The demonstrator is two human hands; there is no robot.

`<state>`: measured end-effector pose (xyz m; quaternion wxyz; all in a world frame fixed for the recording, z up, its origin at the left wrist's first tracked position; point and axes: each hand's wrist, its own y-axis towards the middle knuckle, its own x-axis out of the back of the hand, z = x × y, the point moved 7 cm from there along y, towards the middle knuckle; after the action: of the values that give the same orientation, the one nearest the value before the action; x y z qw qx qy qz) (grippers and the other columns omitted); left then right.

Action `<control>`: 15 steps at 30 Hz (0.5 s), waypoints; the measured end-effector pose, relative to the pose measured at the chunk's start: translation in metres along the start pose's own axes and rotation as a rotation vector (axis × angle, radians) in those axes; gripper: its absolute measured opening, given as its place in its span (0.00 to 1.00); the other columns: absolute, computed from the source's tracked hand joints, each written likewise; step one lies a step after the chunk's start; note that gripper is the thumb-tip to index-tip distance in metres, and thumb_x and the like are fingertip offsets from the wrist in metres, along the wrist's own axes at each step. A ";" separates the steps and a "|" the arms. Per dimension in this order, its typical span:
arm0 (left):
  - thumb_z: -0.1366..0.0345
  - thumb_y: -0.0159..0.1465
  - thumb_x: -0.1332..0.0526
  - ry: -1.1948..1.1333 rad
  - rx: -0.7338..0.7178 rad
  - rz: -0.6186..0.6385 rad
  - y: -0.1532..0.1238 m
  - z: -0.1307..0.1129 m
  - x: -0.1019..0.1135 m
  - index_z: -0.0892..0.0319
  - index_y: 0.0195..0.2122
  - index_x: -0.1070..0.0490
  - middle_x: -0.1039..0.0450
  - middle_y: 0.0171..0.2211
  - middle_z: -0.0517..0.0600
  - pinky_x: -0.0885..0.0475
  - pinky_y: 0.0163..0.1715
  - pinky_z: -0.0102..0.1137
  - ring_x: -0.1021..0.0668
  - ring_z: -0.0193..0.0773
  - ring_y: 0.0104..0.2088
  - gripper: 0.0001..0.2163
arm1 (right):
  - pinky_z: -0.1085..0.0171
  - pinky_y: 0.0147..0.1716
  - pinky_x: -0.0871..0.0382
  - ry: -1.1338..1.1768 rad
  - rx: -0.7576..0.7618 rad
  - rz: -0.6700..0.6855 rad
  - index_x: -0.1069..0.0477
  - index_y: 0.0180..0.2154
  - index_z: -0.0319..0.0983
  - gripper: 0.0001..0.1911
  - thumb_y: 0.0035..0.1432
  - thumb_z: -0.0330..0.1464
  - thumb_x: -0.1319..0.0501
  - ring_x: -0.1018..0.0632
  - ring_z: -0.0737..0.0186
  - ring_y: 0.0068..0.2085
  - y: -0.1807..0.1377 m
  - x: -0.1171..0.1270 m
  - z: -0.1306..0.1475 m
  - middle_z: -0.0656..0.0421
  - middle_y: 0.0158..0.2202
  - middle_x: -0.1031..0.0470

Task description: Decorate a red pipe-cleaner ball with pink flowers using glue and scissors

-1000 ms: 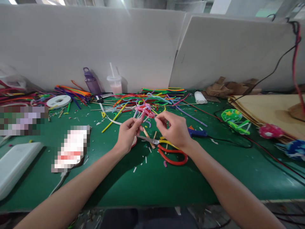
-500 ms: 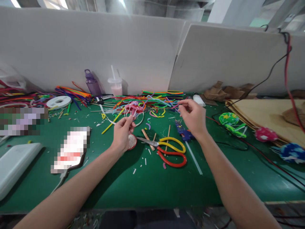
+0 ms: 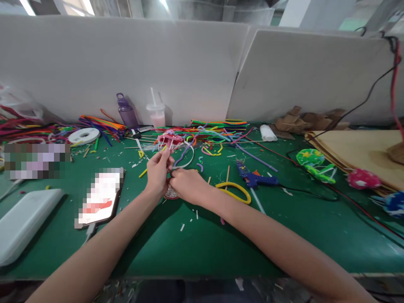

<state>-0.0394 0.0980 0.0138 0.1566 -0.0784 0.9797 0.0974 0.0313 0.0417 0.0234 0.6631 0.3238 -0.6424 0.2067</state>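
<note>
My left hand (image 3: 158, 170) is closed, pinching the stem of a pink pipe-cleaner piece (image 3: 170, 136) with a wide fluffy top and thin white strands. Just to its right, my right hand (image 3: 186, 183) is closed, its fingertips tucked down beside the left fingers. A purple pipe cleaner (image 3: 189, 147) runs from the back pile down to those right fingertips, which are partly hidden. Below both hands shows a red-rimmed round piece with a speckled face (image 3: 171, 193). My right forearm covers most of the scissors; their yellow handle loop (image 3: 235, 185) shows above it.
A blue glue gun (image 3: 255, 179) lies right of the scissors. Loose pipe cleaners (image 3: 217, 130) spread along the back, near a purple bottle (image 3: 126, 112) and a pink drink cup (image 3: 156, 115). A phone (image 3: 101, 195) and a white power bank (image 3: 30, 223) lie left; finished pieces (image 3: 315, 162) right.
My right hand has moved left and down from the pile by the glue gun to my left hand. The purple pipe cleaner now reaches the hands. Another purple one lies across the table's right side.
</note>
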 end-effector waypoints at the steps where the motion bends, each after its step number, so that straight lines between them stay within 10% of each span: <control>1: 0.56 0.54 0.33 -0.001 0.004 0.001 -0.001 0.000 0.000 0.60 0.23 0.33 0.38 0.17 0.41 0.47 0.14 0.24 0.40 0.24 0.16 0.14 | 0.62 0.32 0.29 -0.010 -0.006 0.011 0.24 0.38 0.33 0.11 0.58 0.22 0.44 0.24 0.53 0.43 0.002 -0.002 0.000 0.49 0.39 0.22; 15: 0.57 0.55 0.34 0.020 -0.024 0.025 -0.004 -0.002 -0.004 0.61 0.24 0.30 0.38 0.18 0.42 0.47 0.14 0.22 0.41 0.24 0.16 0.12 | 0.60 0.33 0.27 -0.029 0.016 -0.050 0.24 0.38 0.34 0.12 0.61 0.24 0.46 0.26 0.52 0.47 -0.002 -0.006 -0.002 0.50 0.40 0.22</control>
<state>-0.0352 0.0944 0.0163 0.1446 -0.0690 0.9809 0.1104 0.0332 0.0424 0.0174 0.6561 0.3480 -0.6419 0.1906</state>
